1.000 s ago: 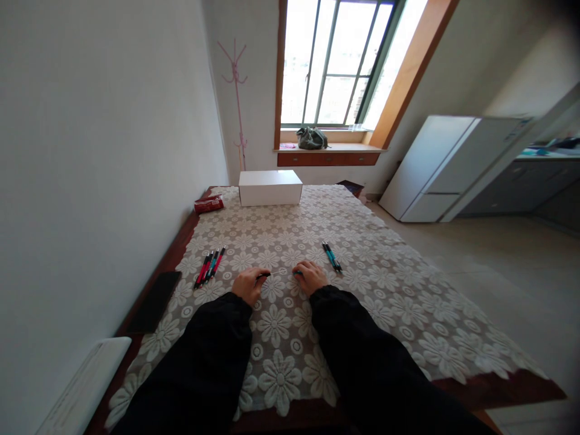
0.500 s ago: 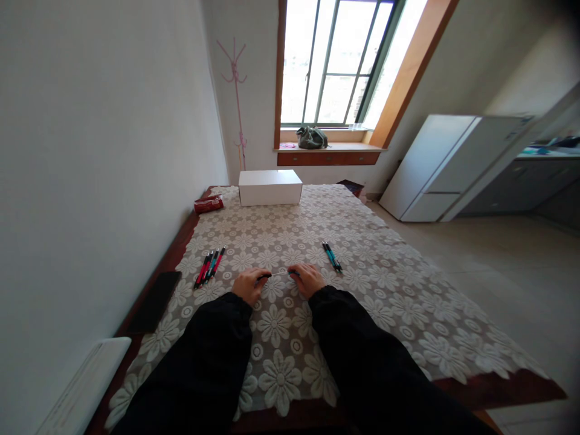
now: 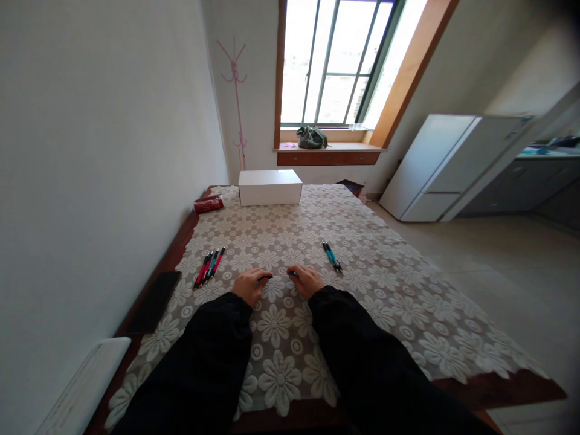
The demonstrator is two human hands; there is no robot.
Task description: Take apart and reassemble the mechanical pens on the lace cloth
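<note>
My left hand [image 3: 247, 286] pinches a dark pen part [image 3: 265, 277] low over the tablecloth. From it a thin pale rod [image 3: 280, 276], which looks like a pen refill, stretches across to my right hand [image 3: 307, 280]. There, the fingers are closed on a teal-and-black pen barrel [image 3: 292, 273], mostly covered by the fingertips. The rod's end meets the barrel; whether it is inside cannot be made out. Left of my hands lie several red and teal pens [image 3: 209, 266] side by side. On the right are teal-and-black pens [image 3: 332, 257].
A lace tablecloth [image 3: 281, 377] covers the table. At the far end stand a white box [image 3: 270, 188] and a red packet [image 3: 209, 203]. Along the left edge lie a dark flat slab [image 3: 154, 302] and a white object [image 3: 86, 386], beside the wall.
The pale rod has come into line with the teal barrel, with slight finger motion in my right hand. Both hands stay nearly in place, and the pens on the table have not moved.
</note>
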